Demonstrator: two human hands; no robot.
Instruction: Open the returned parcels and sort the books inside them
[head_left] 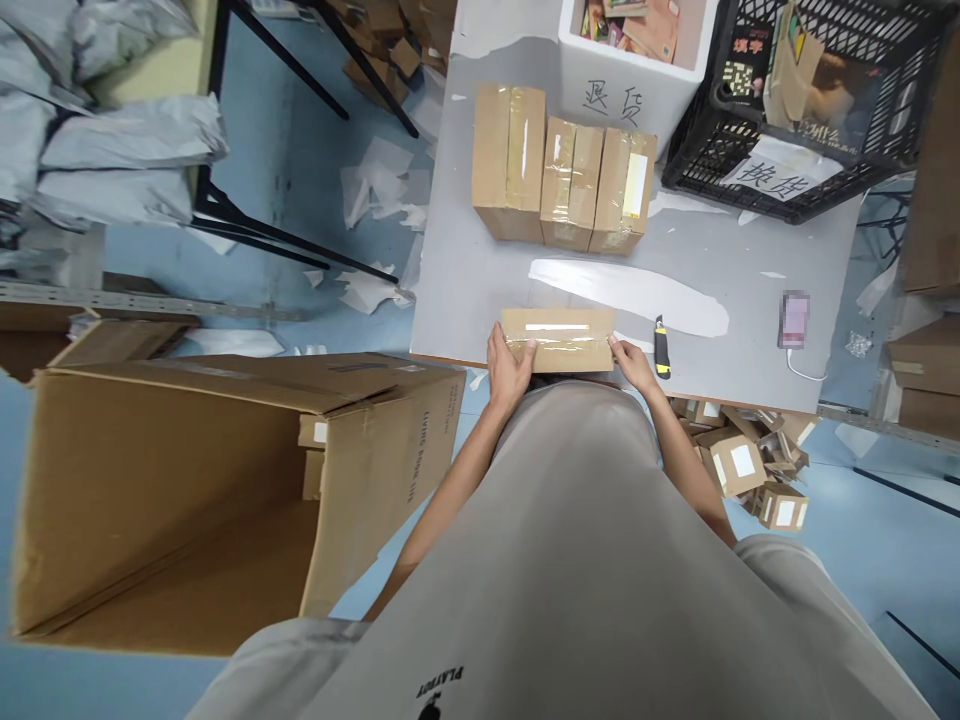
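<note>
A taped cardboard box (558, 352) is held at the table's front edge, close to my body. My left hand (510, 368) grips its left end, the thumb lying over the top face. At the opposite end, my right hand (631, 362) has its fingers closed on the corner. Clear tape and a white strip run along the box's top. Just right of my right hand lies a yellow and black utility knife (661, 348). Beyond the box, a long piece of white paper (630, 292) lies flat on the grey table (757, 270).
Three taped boxes (571, 180) stand in a row at the back. Behind them are a white bin (630, 90) and a black crate (787, 170) of books. A phone (793, 320) with a cable lies right. A large open carton (180, 490) stands left; small boxes (739, 460) are piled on the floor.
</note>
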